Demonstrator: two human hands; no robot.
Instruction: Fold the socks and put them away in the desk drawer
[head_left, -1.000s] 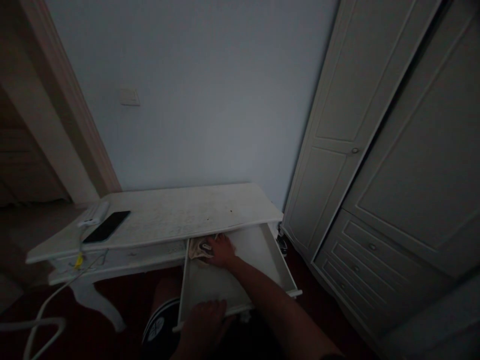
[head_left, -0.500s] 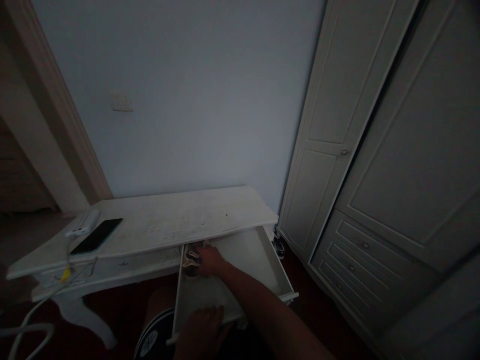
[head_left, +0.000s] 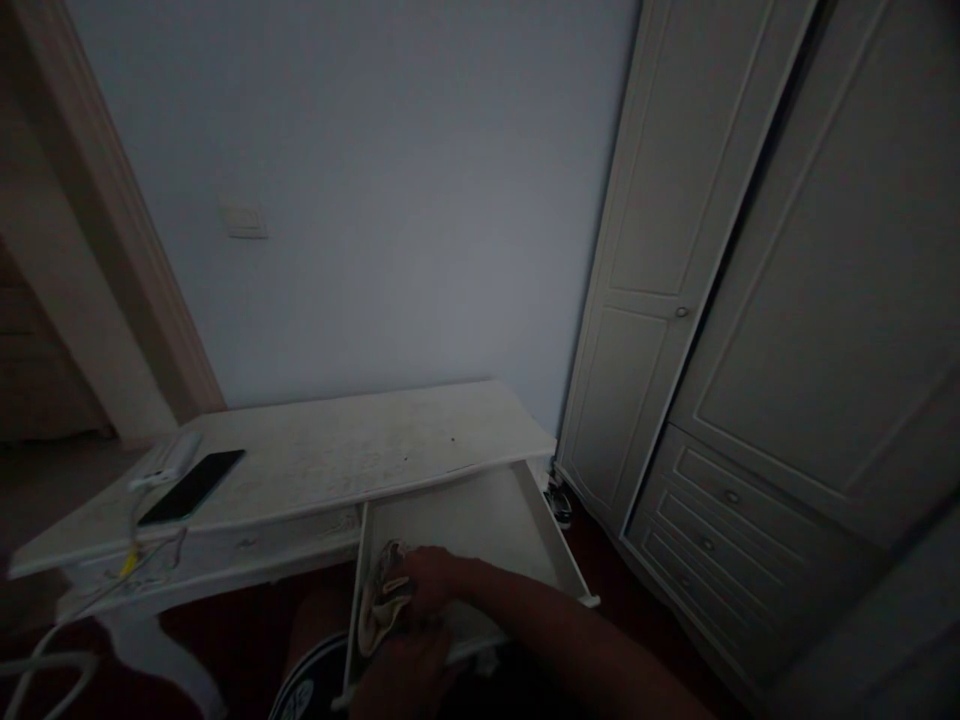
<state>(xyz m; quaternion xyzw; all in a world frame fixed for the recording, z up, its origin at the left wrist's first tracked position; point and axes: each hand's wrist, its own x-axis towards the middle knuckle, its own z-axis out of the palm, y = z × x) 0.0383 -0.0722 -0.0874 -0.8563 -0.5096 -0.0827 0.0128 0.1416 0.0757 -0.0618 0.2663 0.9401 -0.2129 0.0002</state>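
My right hand (head_left: 429,578) reaches into the pulled-out white drawer (head_left: 495,520) with its fingers closed on a crumpled beige and dark cloth (head_left: 381,612). The cloth lies along the left side of the drawer, partly covered by my fingers. Just in front of it, low in the view, is my left hand (head_left: 409,660), close to the drawer's front edge and the near end of the cloth. Blur and darkness hide its fingers, so whether it touches the cloth is unclear.
On the left of the white desk (head_left: 337,440) lie a dark phone (head_left: 193,487) and a white power strip (head_left: 166,458) with cables. A wardrobe (head_left: 637,350) stands to the right, with shoes (head_left: 557,505) on the floor beside the desk. My leg is below the desk.
My right hand has drawn the cloth from the drawer's back left corner toward the front, and more of the cloth shows. My left hand has shifted slightly, now blurred near it.
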